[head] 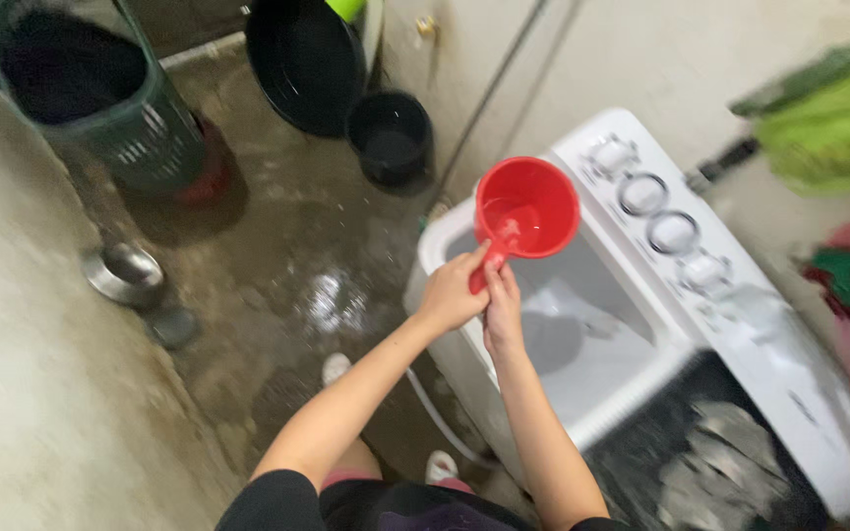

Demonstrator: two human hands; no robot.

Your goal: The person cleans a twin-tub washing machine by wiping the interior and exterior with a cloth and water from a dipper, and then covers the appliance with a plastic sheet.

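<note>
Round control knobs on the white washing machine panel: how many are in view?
4, in a diagonal row: top knob, second knob, third knob, lowest knob. Blur may hide more.

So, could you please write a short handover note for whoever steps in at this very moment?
Left hand and right hand: both grip the handle of the red dipper.
Dipper: held over the open tub of the white washing machine, a little water inside it.
Nearby: black bucket and green basket on the wet floor.
Done: dipper is at the tub.
Left: cannot tell from this view.
</note>
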